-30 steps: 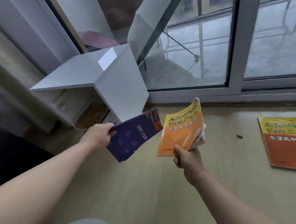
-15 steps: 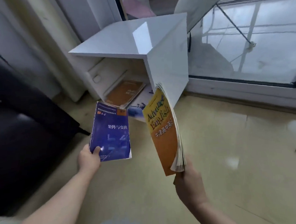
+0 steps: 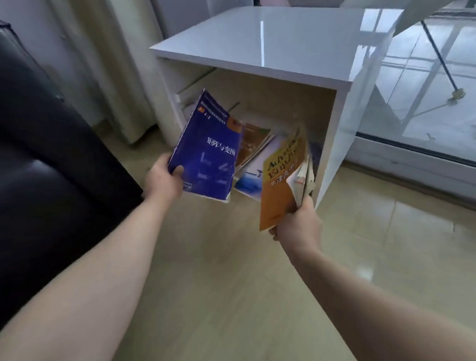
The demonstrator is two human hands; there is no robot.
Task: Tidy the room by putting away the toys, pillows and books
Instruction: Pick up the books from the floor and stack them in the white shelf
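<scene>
The right hand pinches the orange book by its bottom edge, the left hand clamps the blue book's corner, both angled toward the white cabinet's opening, evidently to join the books stacked inside.

We see a glossy white cabinet beside pale curtains. A black leather sofa stands left; daylight gleams on the floor.

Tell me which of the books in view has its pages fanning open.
The orange-and-yellow English book held in the right hand: its pages splay apart at the edge. The blue book in the left hand is closed flat.
</scene>
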